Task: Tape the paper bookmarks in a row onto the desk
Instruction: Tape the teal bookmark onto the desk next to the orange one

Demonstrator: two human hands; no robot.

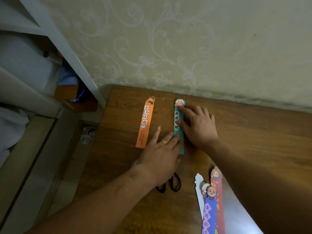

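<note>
Along the far edge of the brown wooden worktop [253,141], where it meets the patterned wall, two strips lie side by side with bare wood between them. The orange paper bookmark [144,122] sits on the left, apart from both hands. Its long axis runs near-to-far with the cartoon head toward the wall, and its near end leans slightly left. Just left of it the worktop's edge drops away to the floor.

The teal paper bookmark [177,119] lies almost straight, head toward the wall, flat on the wood.

The left grip [160,156] is spread flat with straight fingers closed around nothing, two fingertips pressing the teal strip's near end. The right grip [199,129] is likewise splayed open and holding nothing, with a fingertip under the cartoon head and the thumb on the middle of the strip. Right of it the wood lies bare.

Nearer the person, black scissor handles [174,182] show under the left wrist. A fan of spare bookmarks — blue, red, white [209,215] — points toward the wall.
</note>
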